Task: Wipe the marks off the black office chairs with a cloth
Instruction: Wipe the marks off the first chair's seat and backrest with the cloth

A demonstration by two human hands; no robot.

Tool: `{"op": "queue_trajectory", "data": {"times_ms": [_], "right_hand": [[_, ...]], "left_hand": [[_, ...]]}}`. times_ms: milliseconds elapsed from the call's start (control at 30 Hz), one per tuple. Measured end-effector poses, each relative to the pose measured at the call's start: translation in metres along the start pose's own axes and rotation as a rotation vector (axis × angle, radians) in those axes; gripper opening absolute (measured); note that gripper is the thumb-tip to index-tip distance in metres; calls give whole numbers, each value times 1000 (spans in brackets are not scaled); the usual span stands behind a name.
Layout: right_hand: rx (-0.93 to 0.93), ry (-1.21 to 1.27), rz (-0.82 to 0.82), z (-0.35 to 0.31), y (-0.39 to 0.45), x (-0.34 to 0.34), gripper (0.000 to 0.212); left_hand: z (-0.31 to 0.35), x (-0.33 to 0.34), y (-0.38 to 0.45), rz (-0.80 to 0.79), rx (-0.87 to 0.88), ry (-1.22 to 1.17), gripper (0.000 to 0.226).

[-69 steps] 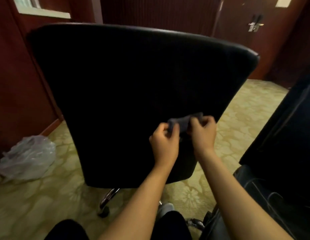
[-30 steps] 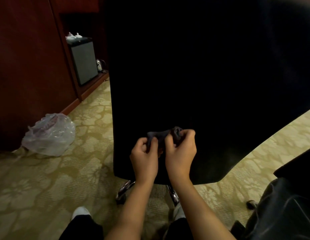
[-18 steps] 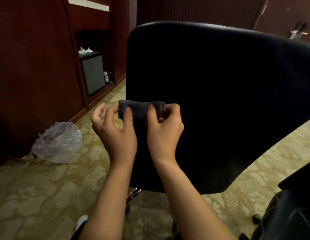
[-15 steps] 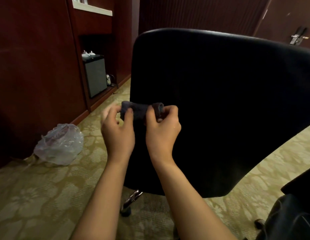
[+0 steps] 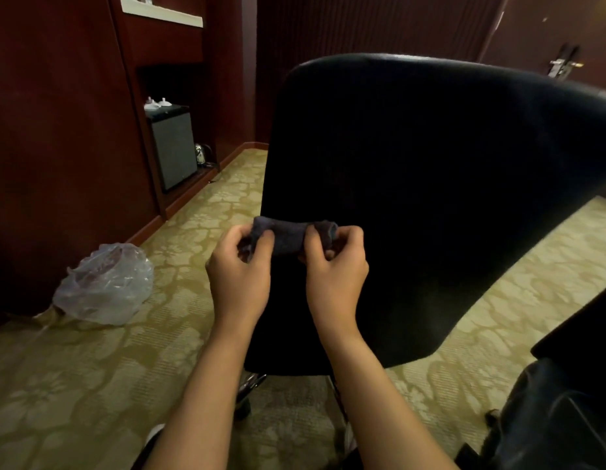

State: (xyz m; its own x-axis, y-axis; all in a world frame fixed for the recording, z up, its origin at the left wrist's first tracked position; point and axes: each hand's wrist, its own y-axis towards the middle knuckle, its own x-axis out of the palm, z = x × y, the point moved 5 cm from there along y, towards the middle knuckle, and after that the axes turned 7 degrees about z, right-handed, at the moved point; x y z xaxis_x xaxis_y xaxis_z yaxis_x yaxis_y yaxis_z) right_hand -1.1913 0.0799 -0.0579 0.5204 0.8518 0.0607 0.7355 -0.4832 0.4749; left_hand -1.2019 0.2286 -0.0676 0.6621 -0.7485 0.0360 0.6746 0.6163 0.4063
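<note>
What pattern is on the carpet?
Yellow-green carpet with a floral pattern; the head view shows it best, left of the chair.

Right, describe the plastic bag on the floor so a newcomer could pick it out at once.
Start from the big black office chair back that fills the middle of the view, then look down and left across the patterned carpet to the foot of the dark red wood wall. The plastic bag lies there, crumpled. It is the only pale, see-through thing on the floor.

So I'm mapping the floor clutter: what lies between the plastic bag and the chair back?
In the head view, only bare patterned carpet lies between the plastic bag and the black chair back.
</note>
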Motion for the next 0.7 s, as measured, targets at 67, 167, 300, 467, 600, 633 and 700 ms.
{"op": "queue_trajectory", "data": {"times_ms": [67,167,300,467,600,633,700], "right_hand": [[28,0,-6,2,0,-14,20],[100,-18,12,9,2,-38,18],[209,-14,68,21,11,-70,16],[296,4,182,37,22,-108,14],[331,-17,257,58,28,-136,16],[360,-7,270,63,28,-142,16],[418,28,288,75,29,-156,16]], "left_hand": [[6,5,-16,-12,-19,-13,4],[14,16,-41,-45,-42,-44,6],[22,36,-68,-132,-35,-39,16],[37,70,-100,-234,41,-68,10],[40,108,-119,-425,25,-113,23],[42,118,-123,-478,30,-114,25],[41,132,-134,-530,33,-103,22]]}}
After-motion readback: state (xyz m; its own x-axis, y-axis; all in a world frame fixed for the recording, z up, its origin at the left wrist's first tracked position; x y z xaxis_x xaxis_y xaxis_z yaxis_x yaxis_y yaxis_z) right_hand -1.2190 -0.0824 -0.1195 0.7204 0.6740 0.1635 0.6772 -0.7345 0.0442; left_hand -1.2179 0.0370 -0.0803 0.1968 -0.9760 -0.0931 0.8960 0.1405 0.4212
